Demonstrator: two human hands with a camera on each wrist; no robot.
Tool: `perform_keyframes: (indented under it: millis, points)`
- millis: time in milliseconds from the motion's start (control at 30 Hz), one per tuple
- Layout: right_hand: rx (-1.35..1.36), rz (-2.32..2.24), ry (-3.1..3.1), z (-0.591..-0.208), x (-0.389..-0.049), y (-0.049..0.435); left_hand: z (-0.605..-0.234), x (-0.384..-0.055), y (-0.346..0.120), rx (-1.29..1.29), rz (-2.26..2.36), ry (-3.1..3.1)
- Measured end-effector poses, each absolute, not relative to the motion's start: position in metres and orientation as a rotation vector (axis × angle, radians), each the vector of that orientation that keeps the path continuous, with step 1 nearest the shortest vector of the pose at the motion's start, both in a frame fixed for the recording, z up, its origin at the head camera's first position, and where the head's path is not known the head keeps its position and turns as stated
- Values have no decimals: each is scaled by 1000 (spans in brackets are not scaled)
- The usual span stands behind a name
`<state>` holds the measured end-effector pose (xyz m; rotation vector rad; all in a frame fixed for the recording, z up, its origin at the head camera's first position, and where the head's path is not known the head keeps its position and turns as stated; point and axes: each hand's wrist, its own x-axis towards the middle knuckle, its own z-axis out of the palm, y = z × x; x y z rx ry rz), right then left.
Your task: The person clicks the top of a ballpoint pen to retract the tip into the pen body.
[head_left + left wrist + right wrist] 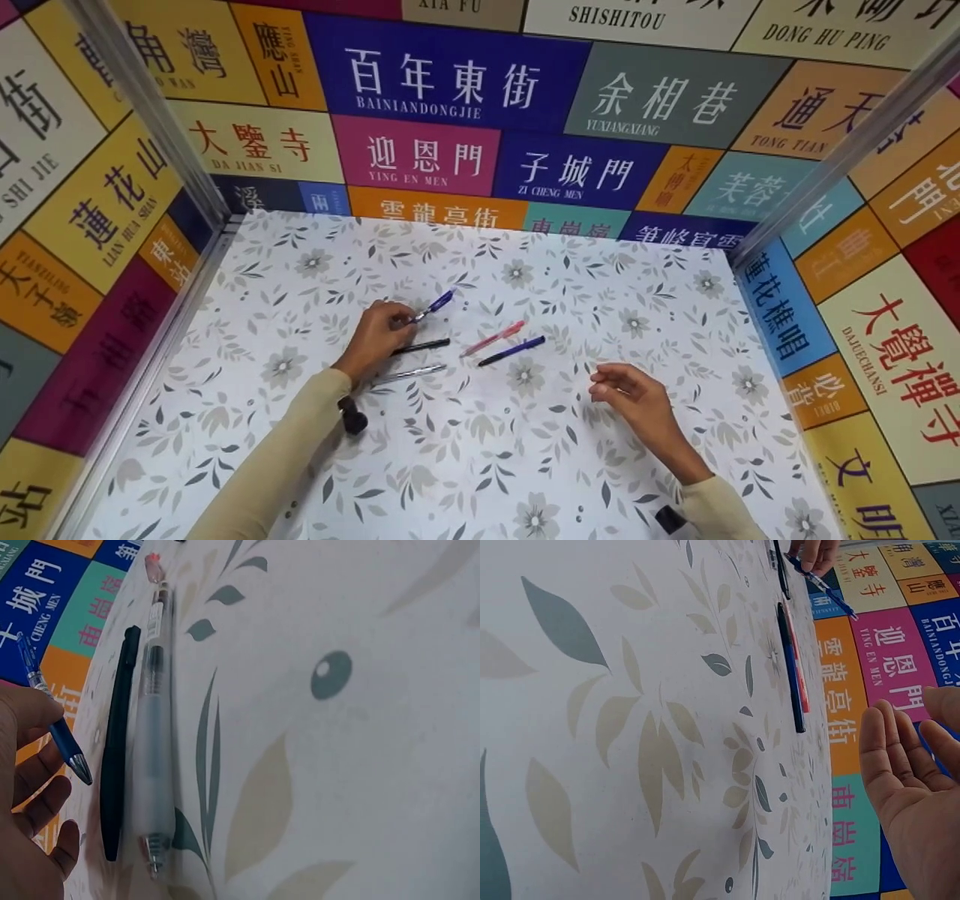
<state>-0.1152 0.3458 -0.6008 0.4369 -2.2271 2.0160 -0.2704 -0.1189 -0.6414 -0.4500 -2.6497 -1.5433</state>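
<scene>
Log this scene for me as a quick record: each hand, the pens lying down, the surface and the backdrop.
left hand: pinches a blue pen
right hand: holds nothing, apart from the pens
nearest left hand: black pen and clear pen, lying down
lying farther right: pink pen and dark blue pen, side by side
surface: white tabletop with grey floral print
backdrop: coloured panels with Chinese characters
</scene>
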Motion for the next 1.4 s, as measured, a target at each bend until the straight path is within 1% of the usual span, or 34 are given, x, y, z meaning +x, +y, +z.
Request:
perform_keyframes:
  millis: [500,733,933,1067,1300,1400]
  points:
    - [381,1992,-2267,-604,-113,346,-652,-278,-126,-465,-1356,-2763]
    - [454,2005,-2233,-606,-113,348,-655,-279,-128,-571,-1182,-2768]
    - [443,1988,-2243,-606,-113,347,-656,-281,-128,-630,-1086,-2788]
    - [431,1988,-2245,-606,-113,347,-655,-280,-127,-624,-1092,-2809]
    - [428,2017,-2231,-605,-113,346,-647,-276,-124,-521,-1211,-2788]
    - [425,2021,-2228,-604,-113,346,-643,-274,-120,-530,-1228,-2747]
